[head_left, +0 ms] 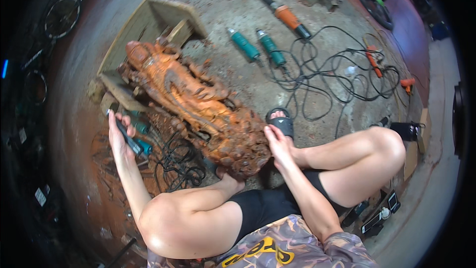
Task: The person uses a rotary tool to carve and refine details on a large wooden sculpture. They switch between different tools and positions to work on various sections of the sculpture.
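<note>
A large reddish-brown wood carving of a robed figure (198, 94) lies tilted before me, its head end far left against a wooden stand (121, 39). Its rough, knobbly base (243, 144) is close to my legs. My right hand (278, 145) rests against the right edge of that base, fingers stretched out along it. At the left, away from the carving, my left hand (120, 136) is closed round a slim dark grey hand tool (130, 140). Its kind does not show clearly. Just beyond that hand lie teal power tools (141, 127), partly hidden.
Two teal grinders (244, 44) and an orange-and-black power tool (287, 17) lie on the concrete floor beyond the carving. Tangled black cords (317, 74) spread to the right. Wood chips (111, 168) cover the floor at left. A sandal (281, 121) is on my right foot.
</note>
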`<state>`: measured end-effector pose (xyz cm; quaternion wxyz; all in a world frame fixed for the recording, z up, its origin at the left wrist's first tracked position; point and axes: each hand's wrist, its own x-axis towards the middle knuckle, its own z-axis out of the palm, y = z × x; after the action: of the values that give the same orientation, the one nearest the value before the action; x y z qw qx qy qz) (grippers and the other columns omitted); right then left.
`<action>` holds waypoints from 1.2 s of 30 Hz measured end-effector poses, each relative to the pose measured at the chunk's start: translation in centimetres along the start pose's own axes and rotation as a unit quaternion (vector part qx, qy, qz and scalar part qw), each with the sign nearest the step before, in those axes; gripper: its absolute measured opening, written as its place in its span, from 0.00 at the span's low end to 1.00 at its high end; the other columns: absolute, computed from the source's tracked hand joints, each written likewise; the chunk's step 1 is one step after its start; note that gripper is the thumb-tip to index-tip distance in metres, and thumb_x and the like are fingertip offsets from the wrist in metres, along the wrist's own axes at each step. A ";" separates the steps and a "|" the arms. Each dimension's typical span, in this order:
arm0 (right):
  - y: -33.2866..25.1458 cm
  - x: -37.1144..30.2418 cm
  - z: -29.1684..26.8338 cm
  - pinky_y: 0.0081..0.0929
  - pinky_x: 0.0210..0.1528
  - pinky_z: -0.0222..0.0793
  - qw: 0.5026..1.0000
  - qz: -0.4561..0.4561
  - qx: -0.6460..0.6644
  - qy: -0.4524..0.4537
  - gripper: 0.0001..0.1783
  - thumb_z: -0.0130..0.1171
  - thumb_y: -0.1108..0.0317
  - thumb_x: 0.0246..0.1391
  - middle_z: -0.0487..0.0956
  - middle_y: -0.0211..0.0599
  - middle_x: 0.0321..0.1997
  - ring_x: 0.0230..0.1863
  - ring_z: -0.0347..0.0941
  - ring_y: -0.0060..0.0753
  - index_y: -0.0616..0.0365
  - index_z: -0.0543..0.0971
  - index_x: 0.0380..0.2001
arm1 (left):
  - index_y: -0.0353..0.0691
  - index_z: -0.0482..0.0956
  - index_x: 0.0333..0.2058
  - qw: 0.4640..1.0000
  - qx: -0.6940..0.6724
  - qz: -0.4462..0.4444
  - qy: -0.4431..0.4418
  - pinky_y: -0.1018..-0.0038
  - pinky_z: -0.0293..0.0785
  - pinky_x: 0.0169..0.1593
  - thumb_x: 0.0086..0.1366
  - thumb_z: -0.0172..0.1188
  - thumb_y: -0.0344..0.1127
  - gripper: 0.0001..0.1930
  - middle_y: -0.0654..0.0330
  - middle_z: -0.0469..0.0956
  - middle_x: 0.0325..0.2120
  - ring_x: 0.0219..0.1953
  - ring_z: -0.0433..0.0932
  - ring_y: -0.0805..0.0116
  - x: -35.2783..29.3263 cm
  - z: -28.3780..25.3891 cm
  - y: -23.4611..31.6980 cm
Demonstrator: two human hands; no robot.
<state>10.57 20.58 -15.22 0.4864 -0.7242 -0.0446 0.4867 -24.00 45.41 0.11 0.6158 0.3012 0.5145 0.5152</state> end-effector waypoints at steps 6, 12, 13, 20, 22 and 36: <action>-0.3 4.0 -1.6 0.30 0.71 0.53 0.990 -0.126 -0.057 0.036 0.39 0.70 0.41 0.49 0.73 0.51 0.65 0.73 0.60 0.41 0.60 0.80 0.55 | 0.47 0.68 0.33 1.000 0.012 0.001 0.018 0.80 0.58 0.18 0.76 0.48 0.53 0.18 0.64 0.72 0.22 0.13 0.64 0.78 -7.3 -0.7 -1.2; -4.4 8.1 -3.8 0.31 0.60 0.70 0.992 -0.124 -0.015 0.034 0.36 0.73 0.54 0.48 0.80 0.50 0.57 0.58 0.77 0.41 0.60 0.77 0.58 | 0.47 0.67 0.32 1.000 -0.010 -0.018 0.009 0.80 0.57 0.20 0.75 0.49 0.55 0.19 0.64 0.70 0.21 0.14 0.63 0.77 -9.2 -1.7 -2.9; -6.0 7.4 -4.2 0.30 0.59 0.71 0.992 -0.127 0.008 0.024 0.35 0.72 0.59 0.49 0.80 0.49 0.56 0.58 0.77 0.39 0.61 0.76 0.59 | 0.47 0.67 0.32 0.999 -0.017 -0.026 -0.004 0.79 0.57 0.20 0.75 0.49 0.55 0.19 0.64 0.70 0.21 0.14 0.63 0.77 -8.9 -1.1 -3.2; -15.1 -3.3 -10.1 0.26 0.54 0.74 0.932 -0.317 -0.170 -0.054 0.32 0.67 0.74 0.55 0.74 0.42 0.64 0.58 0.74 0.36 0.55 0.73 0.63 | 0.46 0.66 0.34 0.999 0.038 0.018 -0.030 0.79 0.58 0.19 0.76 0.46 0.54 0.18 0.63 0.70 0.18 0.13 0.63 0.76 -7.3 5.7 0.0; -22.0 -9.7 -17.8 0.27 0.55 0.73 0.901 -0.383 -0.205 -0.019 0.25 0.60 0.68 0.60 0.79 0.41 0.56 0.52 0.77 0.31 0.62 0.75 0.60 | 0.46 0.65 0.34 0.996 0.064 0.009 -0.066 0.80 0.58 0.18 0.77 0.45 0.53 0.18 0.62 0.70 0.17 0.13 0.63 0.76 -5.6 7.6 -1.0; -5.8 3.4 -19.6 0.25 0.46 0.69 0.881 0.002 -0.473 0.017 0.12 0.57 0.69 0.63 0.80 0.36 0.42 0.41 0.74 0.28 0.59 0.79 0.48 | 0.46 0.63 0.31 0.959 0.207 -0.062 -0.186 0.81 0.59 0.12 0.78 0.40 0.52 0.19 0.61 0.65 0.11 0.07 0.59 0.75 7.8 22.5 4.6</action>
<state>29.40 12.43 -12.08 0.0853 -0.8763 -0.2602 0.3964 -4.67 57.66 8.26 0.6555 0.4798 0.5042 0.2931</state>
